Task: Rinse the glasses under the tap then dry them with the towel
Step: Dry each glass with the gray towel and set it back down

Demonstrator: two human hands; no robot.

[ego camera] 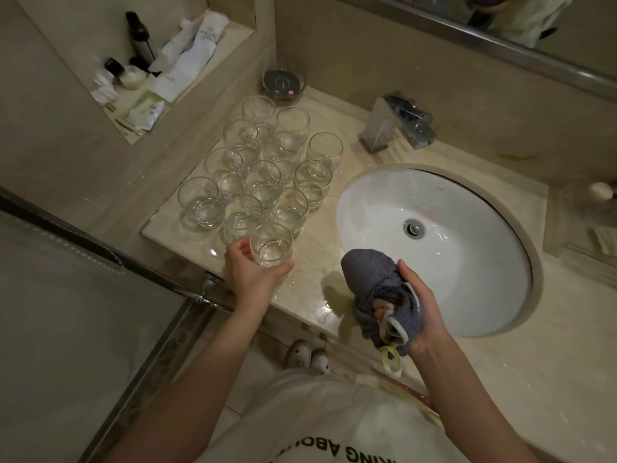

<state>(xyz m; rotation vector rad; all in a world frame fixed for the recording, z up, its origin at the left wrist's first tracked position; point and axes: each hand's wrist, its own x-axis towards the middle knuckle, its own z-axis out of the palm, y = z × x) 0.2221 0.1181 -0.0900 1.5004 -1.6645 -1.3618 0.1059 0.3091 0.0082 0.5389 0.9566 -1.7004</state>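
**Glass in left hand, towel in right**

Sitting far left in the wall niche (187, 95): a dark bottle (140, 36), white tubes and small sachets. Standing upright on the marble surface (320, 285), left of the basin: a tight cluster of clear glasses (263, 168), rims up, some touching their neighbours. Resting behind them against the wall: a small dark glass bowl (283, 83). Gripping the nearest glass (272, 247) at the front edge of the cluster with the left hand (248, 274), fingers and thumb curling round its lower side; cannot tell whether its base is touching the surface. Holding a bunched grey towel (374, 279) in the right hand (422, 310), fingers closing round it, just above the front rim of the white sink (467, 262). Standing behind the sink: the chrome tap (384, 128).
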